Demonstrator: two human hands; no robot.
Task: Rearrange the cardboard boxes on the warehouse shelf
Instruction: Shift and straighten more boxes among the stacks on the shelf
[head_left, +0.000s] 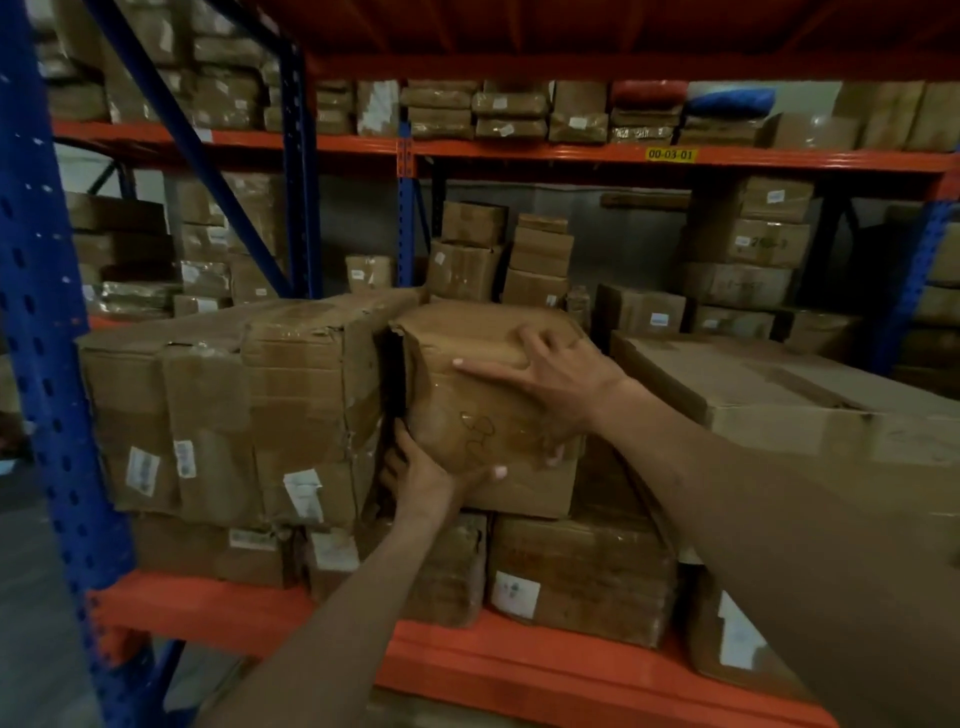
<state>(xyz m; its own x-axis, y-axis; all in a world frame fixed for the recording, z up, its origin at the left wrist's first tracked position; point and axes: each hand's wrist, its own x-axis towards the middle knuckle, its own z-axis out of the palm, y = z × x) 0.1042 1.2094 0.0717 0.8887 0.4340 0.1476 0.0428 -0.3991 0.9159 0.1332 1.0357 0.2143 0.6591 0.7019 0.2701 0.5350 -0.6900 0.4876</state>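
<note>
We see both bare hands on 1 cardboard box, the middle box (488, 410), which we take as our landmark. It sits tilted on the shelf, its top leaning back and its front face, with a dark scribble on it, turned toward us. It rests on 2 lower boxes: the labelled box (582, 577) directly beneath it and a crumpled box (447, 566) beneath its left corner.

The left hand (426, 478) grips the middle box at its lower left corner, thumb across the front face and fingers tucked into the dark gap on the box's left side. The right hand (550, 369) lies flat on the upper part of the middle box, fingers spread wide and pressed against the cardboard; it clasps nothing.

Just left of the middle box, touching or nearly touching its torn edge, stands a large taped box (234, 410) with white labels low on its front. Right of the middle box, apart from it, lies a flat wide box (779, 389). Below everything runs the orange shelf beam (467, 654), and far left of the middle box rises the blue upright (47, 364). Behind the middle box, more stacked boxes (535, 260) fill the rear rack, under a beam bearing a yellow tag (670, 154) reading 00-03-01
</note>
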